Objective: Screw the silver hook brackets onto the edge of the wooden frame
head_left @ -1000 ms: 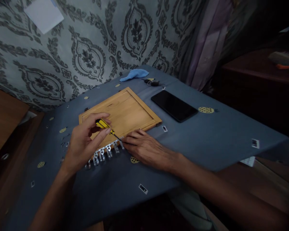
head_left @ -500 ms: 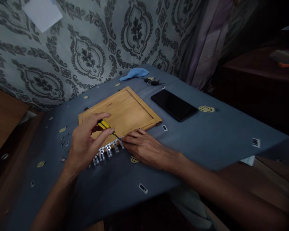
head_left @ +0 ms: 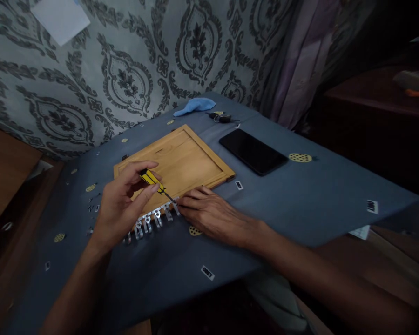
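My left hand (head_left: 122,197) holds a screwdriver (head_left: 152,180) with a yellow and black handle, thumb on its near side and fingers curved around the top. The shaft slants down to the right end of a shiny metal hook rail (head_left: 157,217), which lies along the near edge of a framed wooden board (head_left: 181,160). Beside the screwdriver tip, my right hand (head_left: 212,213) is closed, its fingertips pressed at the rail's end and the board's edge. Those fingertips hide the spot where the tip meets the rail.
A black phone (head_left: 253,151) lies right of the board. Behind it are keys (head_left: 221,118) and a blue cloth (head_left: 195,106). Several small screws (head_left: 91,207) lie left on the blue tablecloth (head_left: 321,200). A patterned wall (head_left: 125,60) stands behind the table.
My left fingers have shifted slightly up and left around the screwdriver handle, showing more of its yellow part. My right hand stays in place.
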### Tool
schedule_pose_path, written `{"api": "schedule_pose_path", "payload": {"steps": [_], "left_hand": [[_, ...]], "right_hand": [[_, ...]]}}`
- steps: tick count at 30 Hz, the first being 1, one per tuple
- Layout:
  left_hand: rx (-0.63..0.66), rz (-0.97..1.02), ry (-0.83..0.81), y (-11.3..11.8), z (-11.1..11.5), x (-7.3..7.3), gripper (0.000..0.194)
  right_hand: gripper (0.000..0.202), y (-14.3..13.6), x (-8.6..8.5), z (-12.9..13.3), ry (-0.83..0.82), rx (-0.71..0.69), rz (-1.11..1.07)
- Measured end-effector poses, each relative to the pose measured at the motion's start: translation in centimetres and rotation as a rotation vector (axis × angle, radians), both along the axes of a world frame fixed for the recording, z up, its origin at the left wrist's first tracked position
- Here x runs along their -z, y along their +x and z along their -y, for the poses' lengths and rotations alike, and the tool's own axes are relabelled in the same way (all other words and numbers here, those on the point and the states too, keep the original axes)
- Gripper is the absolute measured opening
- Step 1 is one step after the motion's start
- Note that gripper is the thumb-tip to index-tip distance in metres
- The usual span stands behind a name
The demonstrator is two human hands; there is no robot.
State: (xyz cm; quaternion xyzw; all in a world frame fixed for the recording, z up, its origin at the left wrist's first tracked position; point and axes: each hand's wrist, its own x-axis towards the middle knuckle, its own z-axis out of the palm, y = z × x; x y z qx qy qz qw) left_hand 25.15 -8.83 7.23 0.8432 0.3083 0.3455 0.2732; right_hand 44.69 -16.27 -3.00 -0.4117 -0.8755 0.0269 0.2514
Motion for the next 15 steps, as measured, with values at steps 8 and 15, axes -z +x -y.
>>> {"api": "schedule_pose_path", "payload": {"steps": [8,15], "left_hand": [[-0.071,0.038,0.053,-0.23,0.09,-0.24,0.032],[-0.052,-0.011,0.064,-0.14,-0.04,0.4,0.033]], "right_hand": [[0.023,0.02,0.06,-0.03,-0.006,0.0,0.001],[0.026,0.03,-0.07,-0.01,-0.007,0.0,0.019]]}}
